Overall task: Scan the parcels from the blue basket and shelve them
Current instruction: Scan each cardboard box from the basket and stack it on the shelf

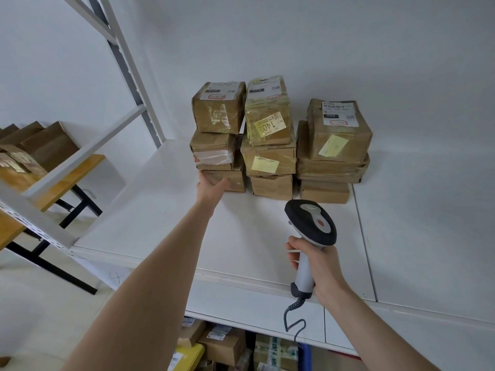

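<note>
The fingers of the left grip (pixel 211 187) were hidden behind the lowest parcel (pixel 237 183) of the left stack. Label print (pixel 339 113) was too small to be read. The parcels (pixel 223 341) under the shelf (pixel 160 210) were cut off by the bottom edge.

Soft, even, cool light, fairly bright. The stacked parcels (pixel 269 156) are fairly sharp, their tape showing mild sheen; faint shadow lies just below them on the white shelf (pixel 254 231). Left of the parcels, wide-angle distortion tilts the uprights (pixel 125 72).
</note>
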